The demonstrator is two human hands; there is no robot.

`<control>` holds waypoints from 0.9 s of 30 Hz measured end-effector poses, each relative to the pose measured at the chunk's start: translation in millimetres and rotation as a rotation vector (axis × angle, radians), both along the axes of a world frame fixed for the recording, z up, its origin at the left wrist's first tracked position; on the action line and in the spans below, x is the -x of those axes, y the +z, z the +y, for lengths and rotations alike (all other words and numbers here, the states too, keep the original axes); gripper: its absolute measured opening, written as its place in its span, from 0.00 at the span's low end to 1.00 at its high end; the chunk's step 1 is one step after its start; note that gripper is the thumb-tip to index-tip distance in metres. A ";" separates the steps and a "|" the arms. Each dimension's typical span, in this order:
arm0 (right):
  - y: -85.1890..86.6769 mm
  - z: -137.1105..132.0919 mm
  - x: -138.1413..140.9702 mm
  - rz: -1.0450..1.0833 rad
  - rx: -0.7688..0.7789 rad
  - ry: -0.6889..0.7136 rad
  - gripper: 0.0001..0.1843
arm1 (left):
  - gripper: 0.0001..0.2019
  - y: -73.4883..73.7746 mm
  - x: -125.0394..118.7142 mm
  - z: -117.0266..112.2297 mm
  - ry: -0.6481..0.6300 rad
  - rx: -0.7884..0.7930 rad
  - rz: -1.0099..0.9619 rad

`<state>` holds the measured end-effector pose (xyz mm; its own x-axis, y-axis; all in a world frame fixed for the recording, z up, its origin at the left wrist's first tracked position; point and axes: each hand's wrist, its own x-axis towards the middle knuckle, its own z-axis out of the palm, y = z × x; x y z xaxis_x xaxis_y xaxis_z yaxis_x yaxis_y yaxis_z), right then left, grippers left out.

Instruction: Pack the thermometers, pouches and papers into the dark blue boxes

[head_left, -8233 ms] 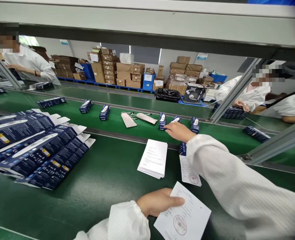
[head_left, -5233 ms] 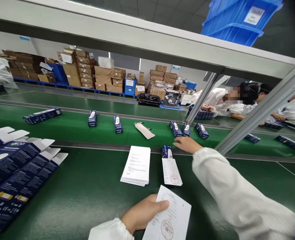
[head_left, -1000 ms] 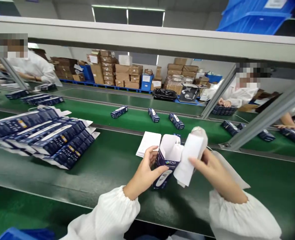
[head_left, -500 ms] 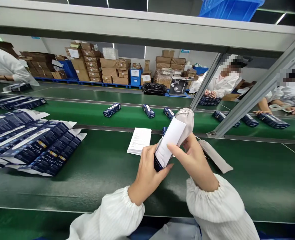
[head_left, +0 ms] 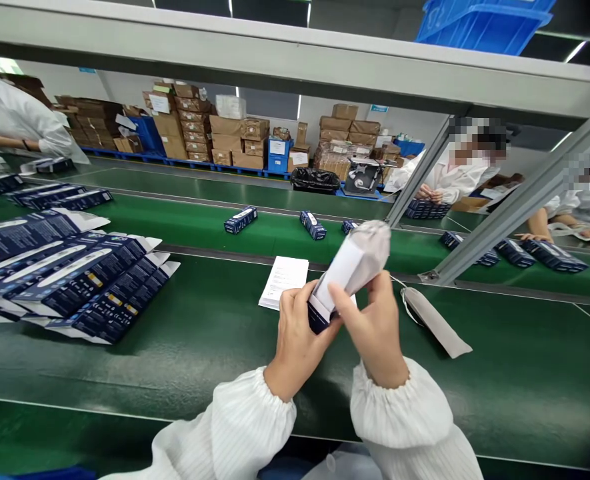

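My left hand [head_left: 295, 340] is closed round the lower part of a small dark blue box [head_left: 319, 315], held above the green table. My right hand [head_left: 375, 330] grips a folded white paper [head_left: 343, 268] together with a beige pouch [head_left: 375, 241], both standing up out of the box's open top. A second beige pouch [head_left: 437, 324] with a drawstring lies on the table just right of my hands. A stack of white leaflets [head_left: 285, 281] lies just beyond my left hand.
Flat dark blue cartons [head_left: 69, 277] are fanned out at the left. Small blue boxes [head_left: 313, 225] ride the green conveyor [head_left: 189, 223] behind. A slanted metal post [head_left: 515, 207] rises at right. Other people in white coats [head_left: 455, 180] work across the line.
Since 8 s ago my hands left the leaflets and conveyor and took up a box. In the last second the paper and pouch have sunk further into the box.
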<state>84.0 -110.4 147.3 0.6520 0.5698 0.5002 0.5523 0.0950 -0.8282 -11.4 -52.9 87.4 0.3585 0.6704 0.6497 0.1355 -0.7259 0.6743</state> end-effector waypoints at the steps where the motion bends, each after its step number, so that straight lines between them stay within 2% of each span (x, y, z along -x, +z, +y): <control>1: -2.8 -0.4 2.8 -0.049 0.056 0.033 0.18 | 0.33 1.3 1.3 0.3 0.000 0.014 0.002; 4: -10.1 -3.2 8.0 -0.087 0.181 0.178 0.17 | 0.34 7.5 7.7 0.8 -0.012 0.033 0.007; 7: -4.7 -7.1 3.8 -0.161 0.145 0.245 0.19 | 0.25 15.6 15.5 1.2 -0.055 0.053 0.024; 10: 17.9 -10.9 -5.7 -0.249 -0.006 0.271 0.21 | 0.18 21.2 20.9 1.1 -0.096 0.090 0.040; 13: 43.8 -12.0 -10.7 -0.446 -0.034 0.316 0.17 | 0.19 22.1 23.2 1.3 -0.126 0.111 0.047; 16: 52.9 -8.5 -7.6 -0.729 0.114 0.409 0.07 | 0.21 20.4 26.4 2.7 -0.143 0.143 0.056; 20: 36.9 -4.4 -2.3 -0.945 0.319 0.488 0.13 | 0.24 20.3 38.8 4.1 -0.214 0.196 0.090; 23: 18.9 -7.5 -4.0 -0.772 0.255 0.559 0.11 | 0.30 21.9 51.4 3.8 -0.315 0.293 0.125; 25: 5.4 -10.3 -4.7 -0.487 0.136 0.519 0.10 | 0.29 21.8 57.3 4.0 -0.344 0.361 0.117; 27: -9.1 -11.8 -2.1 -0.122 0.060 0.410 0.12 | 0.27 20.0 59.5 4.7 -0.348 0.427 0.075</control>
<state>86.1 -122.2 138.2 0.3042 0.7997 0.5177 0.5728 0.2807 -0.7701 -70.9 -48.2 107.4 0.6407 0.7024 0.3102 -0.0043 -0.4007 0.9162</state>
